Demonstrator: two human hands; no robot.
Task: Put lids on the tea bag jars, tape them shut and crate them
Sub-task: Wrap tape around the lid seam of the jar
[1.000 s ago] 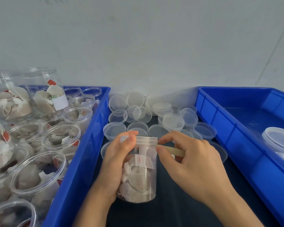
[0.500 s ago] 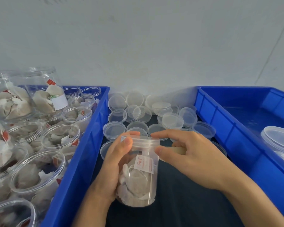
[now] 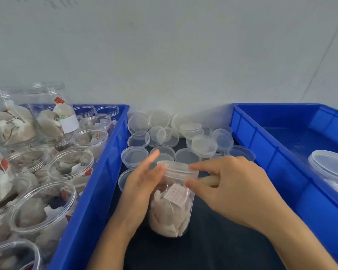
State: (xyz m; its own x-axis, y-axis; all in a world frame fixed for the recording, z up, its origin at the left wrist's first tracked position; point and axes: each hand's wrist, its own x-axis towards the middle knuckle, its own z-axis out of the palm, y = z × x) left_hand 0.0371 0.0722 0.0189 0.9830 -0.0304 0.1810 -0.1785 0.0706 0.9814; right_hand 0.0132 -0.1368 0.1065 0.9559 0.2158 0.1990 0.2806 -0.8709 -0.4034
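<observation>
Right hand [image 3: 236, 189] pinches jar lid [image 3: 177, 169]; left hand [image 3: 140, 184] flat against jar [image 3: 170, 207].

A clear lidded jar [image 3: 172, 203] of tea bags stood tilted on the dark mat, its lid [image 3: 177, 169] seated. Loose clear lids [image 3: 183, 137] lay behind the jar; open filled jars [image 3: 47, 172] stood to its left.

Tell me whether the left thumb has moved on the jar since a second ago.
Yes. The left hand has loosened: its thumb, earlier pressed on the lid, now points up toward the loose lids behind the jar.
</observation>
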